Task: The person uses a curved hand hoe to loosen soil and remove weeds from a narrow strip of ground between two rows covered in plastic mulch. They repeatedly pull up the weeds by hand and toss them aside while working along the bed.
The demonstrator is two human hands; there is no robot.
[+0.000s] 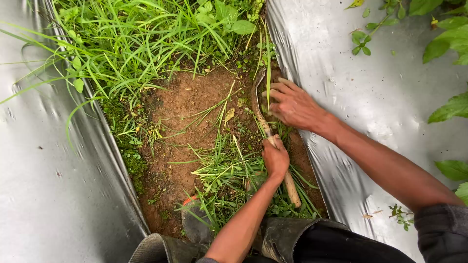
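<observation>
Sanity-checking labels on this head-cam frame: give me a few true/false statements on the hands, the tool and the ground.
1. The left hand grips the pale wooden handle of the curved-blade sickle. True.
2. The right hand rests on the grey rubber boot. False: it is spread on the ground beside the silver plastic mulch sheet, near the sickle's blade; the grey rubber boot is at the bottom of the frame.
3. The bare brown soil strip lies between two silver sheets. True.
4. Cut green grass blades lie by the left hand. True.
5. The sickle lies on top of the left silver sheet. False: it lies over the soil strip, near the right sheet.
</observation>
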